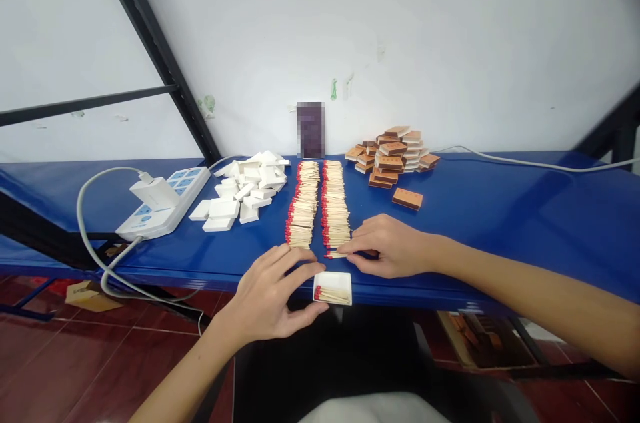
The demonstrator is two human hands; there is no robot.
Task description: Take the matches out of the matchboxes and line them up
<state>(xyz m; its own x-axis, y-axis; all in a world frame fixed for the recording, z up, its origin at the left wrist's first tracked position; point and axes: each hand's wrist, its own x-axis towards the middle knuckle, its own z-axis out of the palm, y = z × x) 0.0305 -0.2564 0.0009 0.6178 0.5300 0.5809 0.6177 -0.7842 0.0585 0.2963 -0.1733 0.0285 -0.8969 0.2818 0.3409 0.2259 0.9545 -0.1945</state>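
Observation:
My left hand (274, 293) grips a small white matchbox tray (332, 278) by its left end, thumb near and fingers far, at the shelf's front edge. Inside the tray lie several red-tipped matches (333, 294), heads to the left. My right hand (387, 248) is closed, fingertips and thumb on a few matches (336, 253) at the near end of the right-hand row of matches (335, 203). Parallel to it on the left runs another row of matches (303, 203). The exact grip of the right fingertips is partly hidden.
White empty trays (250, 183) lie heaped on the left, beside a power strip (167, 203) with a plugged-in charger and cable. Brown matchbox sleeves (393, 156) are piled at the back right, one sleeve (407, 199) apart. A dark pixelated object (311, 129) stands against the wall.

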